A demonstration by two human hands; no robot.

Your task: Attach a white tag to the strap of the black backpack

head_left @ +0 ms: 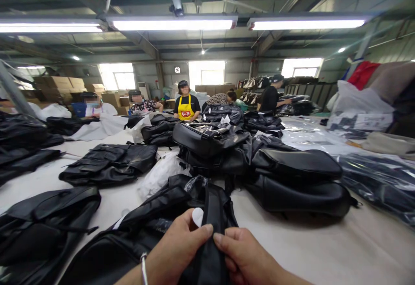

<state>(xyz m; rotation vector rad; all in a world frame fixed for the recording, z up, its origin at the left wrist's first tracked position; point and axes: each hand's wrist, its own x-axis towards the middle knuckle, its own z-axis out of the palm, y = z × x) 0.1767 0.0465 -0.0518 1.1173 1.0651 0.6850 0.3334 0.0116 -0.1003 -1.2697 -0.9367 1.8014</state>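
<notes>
My left hand [178, 250] and my right hand [241, 254] meet at the bottom centre, both closed on a black strap [212, 216] of a black leather bag [152, 224] lying in front of me. My two thumbs press together on the strap. A small white round piece [197, 216] sits just above my left thumb. A silver bracelet [144, 268] circles my left wrist.
Black bags are piled on the long white table [324, 246]: a stack at centre [210, 147], two flat ones on the right [296, 181], others on the left [110, 164]. Clear plastic wraps [379, 181] lie right. Several people [185, 101] work at the far end.
</notes>
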